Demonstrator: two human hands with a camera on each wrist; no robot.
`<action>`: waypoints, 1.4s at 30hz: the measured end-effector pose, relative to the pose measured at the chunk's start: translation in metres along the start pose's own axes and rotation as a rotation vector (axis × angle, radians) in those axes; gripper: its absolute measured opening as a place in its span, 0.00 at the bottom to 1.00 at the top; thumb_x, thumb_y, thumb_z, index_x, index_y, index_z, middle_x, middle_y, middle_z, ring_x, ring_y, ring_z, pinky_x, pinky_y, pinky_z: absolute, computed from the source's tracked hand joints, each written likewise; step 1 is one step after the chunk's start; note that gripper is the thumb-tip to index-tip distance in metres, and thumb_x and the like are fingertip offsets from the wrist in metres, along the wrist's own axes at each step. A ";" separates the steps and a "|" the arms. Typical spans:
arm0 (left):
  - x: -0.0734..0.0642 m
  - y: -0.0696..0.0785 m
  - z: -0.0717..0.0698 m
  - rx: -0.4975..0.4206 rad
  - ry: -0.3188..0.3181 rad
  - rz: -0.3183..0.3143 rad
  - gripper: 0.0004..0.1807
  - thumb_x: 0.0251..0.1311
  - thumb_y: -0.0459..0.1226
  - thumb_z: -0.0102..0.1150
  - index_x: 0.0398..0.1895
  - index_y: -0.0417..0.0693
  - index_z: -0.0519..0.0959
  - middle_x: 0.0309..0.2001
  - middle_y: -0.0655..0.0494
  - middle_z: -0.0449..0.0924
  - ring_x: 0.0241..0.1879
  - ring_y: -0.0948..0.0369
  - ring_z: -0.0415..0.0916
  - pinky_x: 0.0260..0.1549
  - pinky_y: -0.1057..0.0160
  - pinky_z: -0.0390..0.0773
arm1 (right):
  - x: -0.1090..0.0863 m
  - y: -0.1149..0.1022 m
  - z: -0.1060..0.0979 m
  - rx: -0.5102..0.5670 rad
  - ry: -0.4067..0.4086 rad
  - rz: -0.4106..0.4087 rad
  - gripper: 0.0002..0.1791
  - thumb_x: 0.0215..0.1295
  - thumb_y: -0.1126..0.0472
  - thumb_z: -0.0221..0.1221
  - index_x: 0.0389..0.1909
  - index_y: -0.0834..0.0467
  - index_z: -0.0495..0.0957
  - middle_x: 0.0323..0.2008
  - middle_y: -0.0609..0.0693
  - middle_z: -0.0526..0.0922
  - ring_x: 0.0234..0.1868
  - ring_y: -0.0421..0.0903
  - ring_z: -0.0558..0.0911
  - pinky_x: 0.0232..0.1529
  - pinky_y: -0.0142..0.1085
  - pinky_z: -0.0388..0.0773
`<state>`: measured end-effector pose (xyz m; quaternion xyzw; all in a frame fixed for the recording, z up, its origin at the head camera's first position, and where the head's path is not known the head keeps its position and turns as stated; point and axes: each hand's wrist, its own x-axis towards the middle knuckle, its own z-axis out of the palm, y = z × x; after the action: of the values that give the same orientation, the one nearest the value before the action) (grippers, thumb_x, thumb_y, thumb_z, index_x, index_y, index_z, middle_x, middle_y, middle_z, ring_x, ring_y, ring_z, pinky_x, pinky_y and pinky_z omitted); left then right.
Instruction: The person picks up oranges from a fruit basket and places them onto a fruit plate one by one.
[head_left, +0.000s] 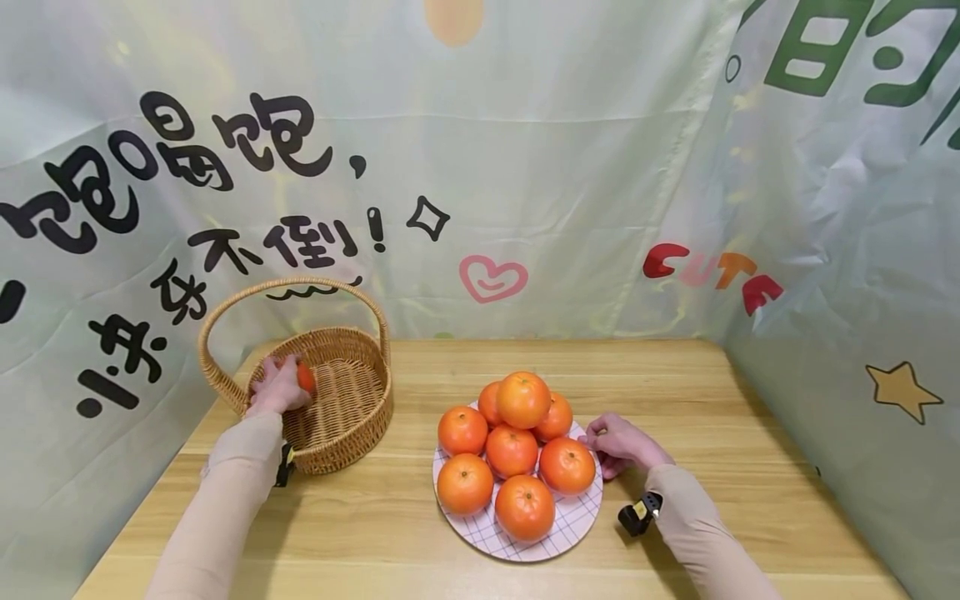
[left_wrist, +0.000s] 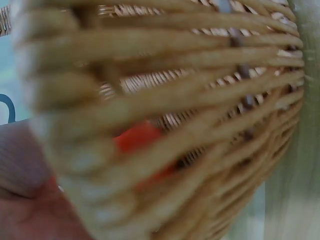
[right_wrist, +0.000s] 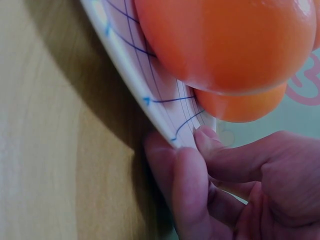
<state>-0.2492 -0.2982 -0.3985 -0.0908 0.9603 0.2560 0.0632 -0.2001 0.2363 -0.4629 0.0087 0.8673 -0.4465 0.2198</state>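
Note:
A round wicker basket [head_left: 378,417] with a tall arched handle stands at the left of the table. Inside its left wall, my left hand [head_left: 279,387] holds an orange [head_left: 306,379], its fingers partly covering the fruit. In the left wrist view the basket's weave [left_wrist: 165,100] hides most of that hand, and a red-orange patch of the fruit [left_wrist: 137,137] shows through the gaps. At centre, several oranges [head_left: 525,508] are piled on a white checked plate [head_left: 573,529]. My right hand [head_left: 622,443] pinches the plate's right rim between thumb and fingers, near the fruit.
The wooden table [head_left: 405,533] carries the basket and plate side by side. A printed cloth backdrop [head_left: 585,167] rises behind the table and along both sides. The basket handle [head_left: 292,283] arches above the left hand.

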 end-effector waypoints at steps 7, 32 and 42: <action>-0.007 -0.001 -0.001 0.012 -0.086 0.059 0.51 0.43 0.32 0.72 0.71 0.35 0.53 0.63 0.18 0.48 0.56 0.21 0.62 0.51 0.28 0.70 | -0.001 -0.001 0.000 -0.003 -0.004 0.000 0.14 0.73 0.64 0.54 0.24 0.59 0.72 0.18 0.48 0.71 0.14 0.39 0.72 0.17 0.28 0.76; -0.007 0.003 0.005 -0.057 0.062 0.322 0.50 0.43 0.39 0.78 0.68 0.31 0.61 0.59 0.21 0.68 0.57 0.29 0.70 0.52 0.32 0.74 | -0.001 -0.002 0.000 0.004 0.005 0.015 0.13 0.73 0.64 0.54 0.25 0.59 0.73 0.18 0.48 0.71 0.14 0.39 0.72 0.17 0.28 0.76; -0.022 0.016 0.000 -0.257 0.058 0.357 0.50 0.47 0.39 0.77 0.72 0.40 0.60 0.64 0.28 0.67 0.57 0.34 0.74 0.52 0.36 0.77 | 0.000 0.000 0.000 -0.002 0.001 0.008 0.13 0.73 0.64 0.54 0.25 0.59 0.72 0.18 0.49 0.71 0.14 0.39 0.72 0.17 0.28 0.76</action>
<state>-0.2309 -0.2814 -0.3873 0.0661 0.9220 0.3809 -0.0231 -0.2000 0.2361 -0.4626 0.0121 0.8680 -0.4446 0.2209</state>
